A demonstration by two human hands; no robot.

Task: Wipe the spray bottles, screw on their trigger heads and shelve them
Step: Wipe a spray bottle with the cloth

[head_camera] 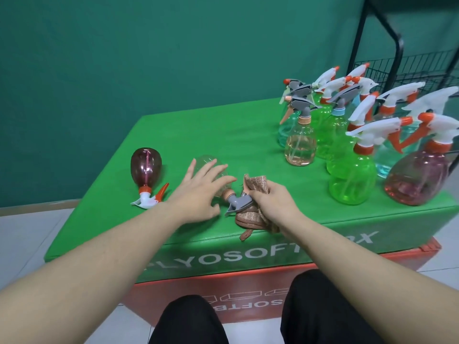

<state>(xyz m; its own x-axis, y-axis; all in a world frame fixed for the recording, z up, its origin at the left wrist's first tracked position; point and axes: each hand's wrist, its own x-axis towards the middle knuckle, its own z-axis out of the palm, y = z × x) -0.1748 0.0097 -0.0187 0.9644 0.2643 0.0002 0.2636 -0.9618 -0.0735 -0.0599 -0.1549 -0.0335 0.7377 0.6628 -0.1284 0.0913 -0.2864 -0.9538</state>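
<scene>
A clear spray bottle (218, 170) lies on its side on the green box top (236, 130), its grey trigger head (239, 202) pointing toward me. My left hand (201, 192) hovers over it with fingers spread and straight. My right hand (275, 204) grips a brown striped cloth (255, 187) together with the grey trigger head. A dark pink bottle (146, 168) with a white and orange trigger head lies on its side to the left.
Several upright spray bottles (352, 175) in green, pink, peach and blue crowd the right half of the box. A black wire shelf rack (402, 68) stands behind them at the right. A red box (248, 289) sits under the green one. My knees are below.
</scene>
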